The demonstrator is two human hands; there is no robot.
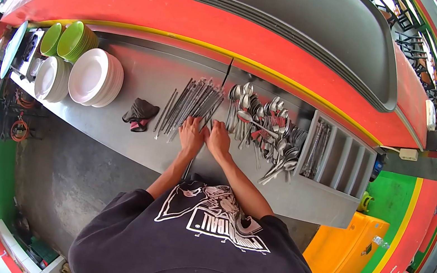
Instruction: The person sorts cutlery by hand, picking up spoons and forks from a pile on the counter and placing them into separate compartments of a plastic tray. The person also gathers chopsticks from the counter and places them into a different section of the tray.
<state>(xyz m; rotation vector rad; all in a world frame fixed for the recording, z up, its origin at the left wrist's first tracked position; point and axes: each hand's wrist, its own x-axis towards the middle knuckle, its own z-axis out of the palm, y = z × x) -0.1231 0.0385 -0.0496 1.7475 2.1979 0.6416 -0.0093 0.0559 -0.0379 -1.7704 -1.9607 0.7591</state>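
Note:
A spread bundle of thin dark sticks that look like chopsticks (193, 100), some with clear wrapping at the ends, lies on the steel counter (142, 80). My left hand (191, 136) is closed over the near ends of several of them. Close beside it, my right hand (218, 139) has its fingers bent around the sticks at the bundle's right side. Fingertips of both hands are partly hidden. Right of the bundle is a loose heap of spoons and forks (271, 124). A crumpled dark cloth (140, 112) sits to the left.
A grey cutlery tray (345, 161) stands at right, more dark sticks in its left compartment. White plates (91, 78) and green bowls (74, 41) are stacked at left. Large dark trays (299, 13) lie on the red ledge (137, 3) behind. An orange cabinet (340, 251) stands below right.

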